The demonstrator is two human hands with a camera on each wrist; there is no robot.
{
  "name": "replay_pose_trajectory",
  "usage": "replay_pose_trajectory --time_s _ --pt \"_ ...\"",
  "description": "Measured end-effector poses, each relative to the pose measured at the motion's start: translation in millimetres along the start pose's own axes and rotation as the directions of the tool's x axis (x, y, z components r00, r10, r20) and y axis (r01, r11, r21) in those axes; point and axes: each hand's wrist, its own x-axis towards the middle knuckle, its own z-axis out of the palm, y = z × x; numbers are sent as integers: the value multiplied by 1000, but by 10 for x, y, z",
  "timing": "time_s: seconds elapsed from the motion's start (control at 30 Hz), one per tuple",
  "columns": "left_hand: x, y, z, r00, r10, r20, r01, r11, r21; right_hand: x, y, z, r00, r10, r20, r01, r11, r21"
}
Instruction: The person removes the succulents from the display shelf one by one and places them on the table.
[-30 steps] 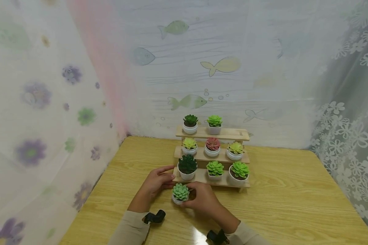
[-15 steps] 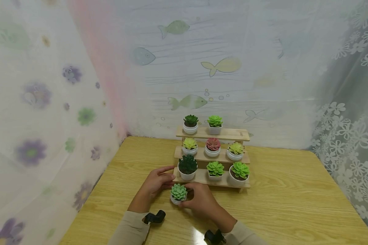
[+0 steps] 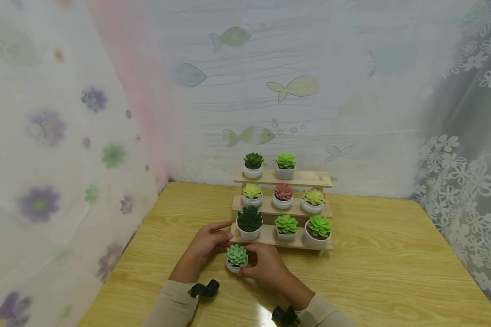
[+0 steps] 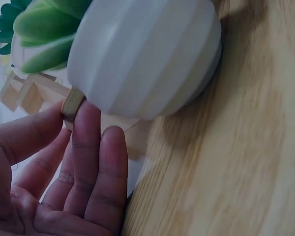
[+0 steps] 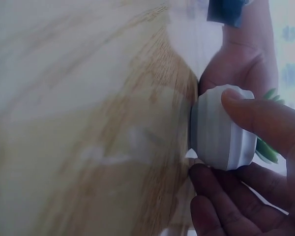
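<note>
A pale green succulent in a white ribbed pot (image 3: 236,257) sits in front of the left end of a three-tier wooden plant stand (image 3: 266,238). My right hand (image 3: 270,265) holds this pot from the right; in the right wrist view the thumb lies across the pot's side (image 5: 216,137) and fingers are at its opposite side. With my left hand (image 3: 204,245) I pinch the left end of the stand's lowest board, thumb against the board's end (image 4: 73,104) in the left wrist view. Close by, the white pot (image 4: 147,54) hides part of the stand there.
On the lowest tier stand a dark green succulent (image 3: 249,222) and two bright green ones. The middle tier bears two yellow succulents and a red one (image 3: 283,195). Two green potted plants stand on the top tier (image 3: 311,178). The wooden table (image 3: 384,254) meets a fish-patterned curtain (image 3: 352,113) behind.
My right hand has slid the pale green succulent slightly left, closer to my left hand. The left hand keeps its place on the stand.
</note>
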Motion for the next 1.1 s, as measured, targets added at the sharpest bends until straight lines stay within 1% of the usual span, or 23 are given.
replay_pose_trajectory --time_s 0.1,0.23,0.43,0.63,0.9,1.0,1.1 --pt "-1 -4 -17 1000 -25 -12 25 1000 8 -9 13 19 1000 -14 -4 14 1000 -11" --pt "-15 -22 -36 999 -38 -11 38 999 4 -24 7 43 999 -36 -2 36 999 -20" --pt "-14 -33 -40 1000 -23 -12 23 1000 -4 -25 -30 35 1000 -29 -1 29 999 -20" --pt "-15 -16 -31 1000 -14 4 14 1000 -7 -39 -47 4 999 -32 -15 32 999 -9" --pt "-8 9 -14 1000 -7 17 7 1000 -6 -64 -71 -83 998 -52 -46 51 998 -38" --pt "-9 14 -7 1000 -1 17 1 1000 -4 -58 -70 -94 997 -61 -53 59 998 -30" --pt "-5 10 -7 1000 2 17 -2 1000 -6 -48 -69 -92 996 -65 -58 62 997 -48"
